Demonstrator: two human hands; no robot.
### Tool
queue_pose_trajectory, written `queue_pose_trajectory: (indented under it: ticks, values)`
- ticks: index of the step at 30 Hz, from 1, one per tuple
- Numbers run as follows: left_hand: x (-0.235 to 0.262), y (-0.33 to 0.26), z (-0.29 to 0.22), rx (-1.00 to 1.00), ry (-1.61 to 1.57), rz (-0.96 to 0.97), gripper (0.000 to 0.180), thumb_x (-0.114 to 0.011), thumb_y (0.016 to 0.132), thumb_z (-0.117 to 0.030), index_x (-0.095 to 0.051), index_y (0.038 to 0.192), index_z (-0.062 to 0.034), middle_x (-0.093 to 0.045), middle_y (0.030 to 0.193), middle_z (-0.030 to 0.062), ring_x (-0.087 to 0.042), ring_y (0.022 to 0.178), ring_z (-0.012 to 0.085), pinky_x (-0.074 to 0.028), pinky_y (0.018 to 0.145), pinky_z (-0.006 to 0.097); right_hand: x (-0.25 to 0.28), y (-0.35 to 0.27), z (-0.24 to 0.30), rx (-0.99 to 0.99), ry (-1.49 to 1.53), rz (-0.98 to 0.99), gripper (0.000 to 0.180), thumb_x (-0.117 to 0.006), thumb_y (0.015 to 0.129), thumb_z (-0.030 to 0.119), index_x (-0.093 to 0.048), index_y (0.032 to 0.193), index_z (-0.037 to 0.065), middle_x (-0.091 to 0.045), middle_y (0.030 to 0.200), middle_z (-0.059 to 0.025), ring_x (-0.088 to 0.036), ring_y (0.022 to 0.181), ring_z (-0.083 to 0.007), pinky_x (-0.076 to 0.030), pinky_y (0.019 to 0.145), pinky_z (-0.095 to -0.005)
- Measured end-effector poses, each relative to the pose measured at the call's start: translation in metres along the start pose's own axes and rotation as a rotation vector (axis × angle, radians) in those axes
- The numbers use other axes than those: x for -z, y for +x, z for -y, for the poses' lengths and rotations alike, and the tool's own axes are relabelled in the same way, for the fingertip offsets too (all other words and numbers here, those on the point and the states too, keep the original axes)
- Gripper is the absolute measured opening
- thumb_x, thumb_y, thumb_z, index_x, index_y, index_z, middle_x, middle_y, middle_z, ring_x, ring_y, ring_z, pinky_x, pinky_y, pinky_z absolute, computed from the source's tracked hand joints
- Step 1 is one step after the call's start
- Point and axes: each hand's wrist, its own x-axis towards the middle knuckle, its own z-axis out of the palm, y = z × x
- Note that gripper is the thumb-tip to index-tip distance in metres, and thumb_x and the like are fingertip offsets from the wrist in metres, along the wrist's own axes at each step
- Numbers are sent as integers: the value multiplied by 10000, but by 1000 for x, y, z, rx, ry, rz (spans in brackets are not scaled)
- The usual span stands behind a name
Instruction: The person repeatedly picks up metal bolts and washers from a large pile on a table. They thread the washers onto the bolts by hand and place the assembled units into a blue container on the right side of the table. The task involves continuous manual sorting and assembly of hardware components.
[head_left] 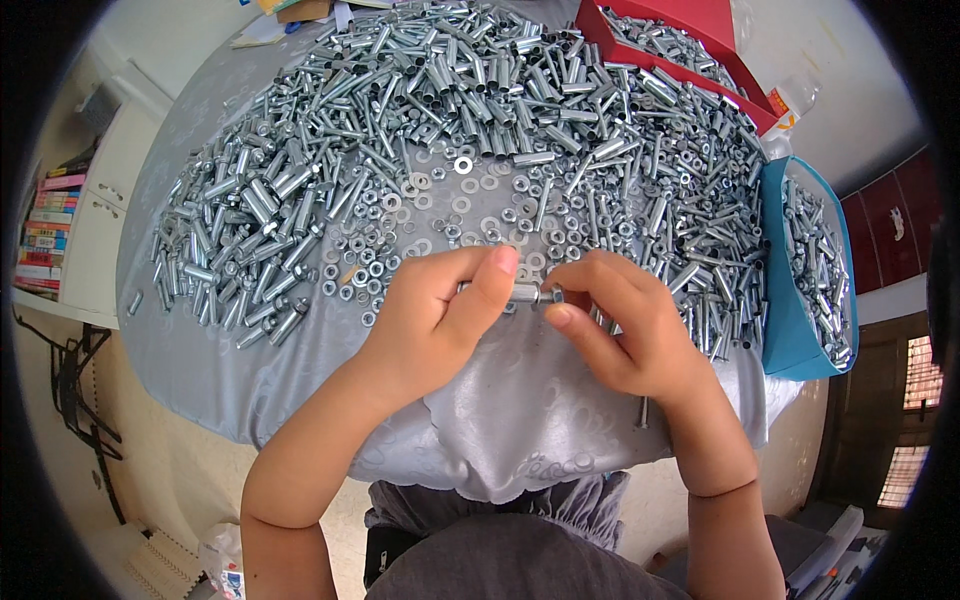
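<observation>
A short metal sleeve with a bolt through it [525, 294] is held level above the near edge of the desk, between both hands. The left hand [440, 320] has its grip closed on the sleeve end, thumb laid over the top and the other fingers curled beneath. The right hand [625, 330] has its grip closed on the other end, where a small nut [553, 295] sits on the bolt, pinched between the thumb and the fingertips. Both forearms come up from the lower edge and meet over the bare front strip of the grey patterned cloth [520, 430] that covers the desk.

Just beyond the hands lies a loose scatter of nuts and flat washers [440, 205], spread thinly on the cloth. Around that, in a wide arc from the left side across the far side to the right, runs a heap of silver sleeves and bolts [480, 90], piled thickest at the far middle. One single bolt [643, 412] lies apart near the right wrist, close to the cloth's edge.

At the right rim of the desk stands a blue bin [785, 330] partly filled with the same metal parts. At the far right is a red box [690, 30], also holding parts. Off to the left, a white shelf carries a row of books [45, 235]
</observation>
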Motion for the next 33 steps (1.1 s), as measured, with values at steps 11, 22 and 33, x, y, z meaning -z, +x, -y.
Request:
queue_pose_trajectory:
  ticks: [11, 22, 33]
  values:
    - [1, 1, 2, 112, -112, 12, 439, -439, 927, -310, -434, 608, -10, -361, 527, -24, -315, 525, 51, -269, 455, 255, -8, -1, -3, 44, 159, -174, 212, -698, 727, 64, -613, 914, 12, -615, 786, -95, -579, 623, -176, -464, 558, -259]
    - [-2, 0, 2, 24, -48, -17, 441, -447, 924, -331, -467, 625, -7, -359, 515, -19, -323, 511, 54, -278, 451, 251, -8, -2, 2, -184, 306, -30, 240, -593, 841, 209, -594, 869, -29, -575, 687, -111, -554, 575, -187, -439, 536, -270]
    - [0, -1, 2, 44, -88, 24, 435, -450, 923, -329, -473, 627, -12, -357, 516, -28, -315, 508, 46, -268, 446, 247, -4, -1, 6, -221, 325, -85, 204, -641, 802, 192, -596, 777, -5, -541, 605, -82, -543, 543, -166, -434, 509, -260]
